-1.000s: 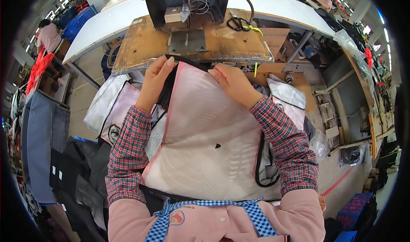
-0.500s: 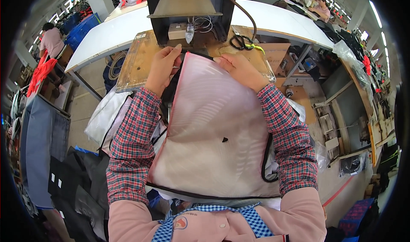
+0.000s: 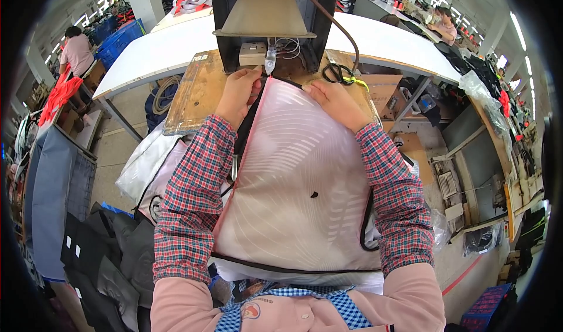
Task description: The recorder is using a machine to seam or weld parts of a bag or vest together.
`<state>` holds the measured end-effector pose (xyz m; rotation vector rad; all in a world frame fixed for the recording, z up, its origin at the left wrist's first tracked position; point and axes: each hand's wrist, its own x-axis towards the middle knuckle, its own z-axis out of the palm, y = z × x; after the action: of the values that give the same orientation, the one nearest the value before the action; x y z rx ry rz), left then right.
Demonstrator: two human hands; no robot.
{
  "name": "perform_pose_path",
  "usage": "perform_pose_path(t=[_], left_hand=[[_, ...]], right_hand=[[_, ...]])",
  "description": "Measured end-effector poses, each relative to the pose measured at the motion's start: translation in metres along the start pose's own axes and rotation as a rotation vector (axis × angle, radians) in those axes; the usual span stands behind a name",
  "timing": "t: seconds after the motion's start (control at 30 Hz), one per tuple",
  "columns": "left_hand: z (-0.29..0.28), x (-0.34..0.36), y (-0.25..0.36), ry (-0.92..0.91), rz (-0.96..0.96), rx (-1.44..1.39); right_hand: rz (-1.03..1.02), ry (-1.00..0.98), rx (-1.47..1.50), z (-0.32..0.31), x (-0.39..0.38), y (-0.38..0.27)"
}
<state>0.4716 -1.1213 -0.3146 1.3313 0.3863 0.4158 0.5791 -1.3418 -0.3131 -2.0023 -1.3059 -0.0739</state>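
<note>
My left hand (image 3: 240,92) pinches the dark top edge of a pale pink patterned fabric panel (image 3: 299,191) with pink side binding and black trim. My right hand (image 3: 331,100) grips the same panel's top edge, right of the pointed corner. That corner sits just below a small clear-and-metal fitting (image 3: 270,59) in a dark machine with a flared metal hood (image 3: 264,12); whether they touch I cannot tell. The panel hangs over the front of a worn wooden board (image 3: 190,92). Black scissors (image 3: 335,73) lie on the board at the right.
White tables (image 3: 135,59) flank the machine. Dark fabric pieces (image 3: 102,267) are piled at lower left, with more pale panels (image 3: 152,168) behind my left arm. A grey cloth-covered rack (image 3: 50,203) stands left. Co-workers (image 3: 76,56) (image 3: 444,27) sit at stations behind. Clear plastic bags (image 3: 475,86) hang right.
Both hands have carried the panel's top corner forward over the board, up to the machine's fitting. The view has shifted too, showing more of the hood and the workshop behind.
</note>
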Motion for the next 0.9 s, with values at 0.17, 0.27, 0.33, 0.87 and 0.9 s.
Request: perform_pose_path(t=[0.17, 0.27, 0.33, 0.87, 0.9], left_hand=[[0.001, 0.004, 0.000, 0.037, 0.030, -0.019], [0.000, 0.008, -0.001, 0.019, 0.063, -0.056], [0.004, 0.011, -0.004, 0.027, 0.073, -0.064], [-0.019, -0.060, -0.023, 0.022, -0.089, -0.387], [-0.032, -0.077, -0.041, -0.060, -0.119, -0.429]], right_hand=[[-0.004, 0.013, -0.010, 0.000, 0.003, 0.000], [-0.005, 0.019, -0.030, 0.000, 0.005, 0.001], [-0.005, 0.028, -0.042, -0.001, 0.006, 0.001], [0.251, -0.234, 0.006, -0.011, -0.034, -0.031], [0.288, -0.304, 0.115, -0.001, -0.044, -0.028]])
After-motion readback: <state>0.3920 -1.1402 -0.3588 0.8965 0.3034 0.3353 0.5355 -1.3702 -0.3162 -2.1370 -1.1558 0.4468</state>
